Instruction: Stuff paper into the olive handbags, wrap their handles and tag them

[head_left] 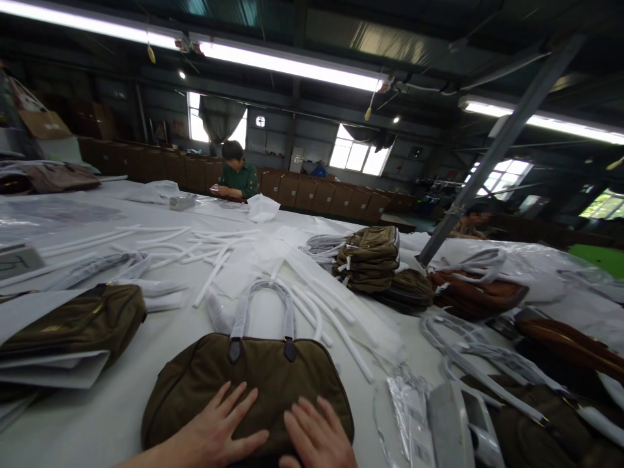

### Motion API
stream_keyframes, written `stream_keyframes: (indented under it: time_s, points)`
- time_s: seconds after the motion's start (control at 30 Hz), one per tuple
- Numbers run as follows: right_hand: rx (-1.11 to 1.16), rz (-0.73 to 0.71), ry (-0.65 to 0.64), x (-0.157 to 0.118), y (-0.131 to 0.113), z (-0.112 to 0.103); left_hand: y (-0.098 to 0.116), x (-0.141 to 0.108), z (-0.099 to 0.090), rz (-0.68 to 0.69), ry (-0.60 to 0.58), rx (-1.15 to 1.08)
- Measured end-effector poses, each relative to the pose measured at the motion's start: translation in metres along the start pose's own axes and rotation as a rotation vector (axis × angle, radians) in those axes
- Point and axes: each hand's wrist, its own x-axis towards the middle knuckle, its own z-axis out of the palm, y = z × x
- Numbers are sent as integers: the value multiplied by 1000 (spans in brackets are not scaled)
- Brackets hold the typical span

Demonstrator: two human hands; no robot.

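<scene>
An olive-brown handbag lies on the table in front of me, its paired handles wrapped in pale plastic and pointing away. Fingers spread, my left hand rests on the middle of the bag's side. Flat against the lower right part of the same bag is my right hand, its fingers stretched out. Neither hand grips anything. The bag's bottom edge is partly hidden by my hands and the frame's edge.
Left of me lies another olive bag with white paper. White foam tubes are strewn beyond. Stacked olive bags, brown bags and a grey box stand right, near a slanted metal post. A person sits across the table.
</scene>
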Motion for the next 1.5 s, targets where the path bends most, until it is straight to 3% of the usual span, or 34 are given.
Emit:
stream_keyframes:
  time_s: [0.13, 0.23, 0.3, 0.37, 0.47, 0.53, 0.67, 0.87, 1.03, 1.17, 1.27, 1.37, 1.5]
  points:
    - [-100, 173, -52, 35, 29, -2, -11, 5, 44, 12, 105, 129]
    - [-97, 256, -158, 27, 36, 21, -16, 9, 63, 33, 166, 148]
    - [-89, 271, -200, 15, 37, 37, -14, 7, 53, 43, 149, 97]
    - [-85, 292, -210, 6, 37, 45, -11, 4, 27, 59, 87, 14]
    - [-65, 329, -215, 5, 34, 44, -14, -4, -11, 112, -31, -100]
    - [-48, 355, -219, 8, 32, 40, -20, -9, -22, 134, -64, -134]
    - [-30, 387, -218, 10, 30, 38, -26, -18, -19, 86, -27, -129]
    - [-46, 355, -197, 5, 36, 48, -25, -24, -12, -56, -67, -94]
    - [-47, 353, -193, 5, 39, 51, -40, -53, 20, -373, 45, -24]
    - [10, 390, -252, 12, 33, 43, -47, -70, 38, -473, 115, -5]
    - [63, 440, -291, 17, 30, 36, -47, -71, 29, -470, 69, -49]
    - [97, 474, -296, 19, 28, 33, -42, -63, 4, -440, 12, -71]
    - [122, 479, -274, 17, 27, 32, -19, -38, -33, -303, 76, -10]
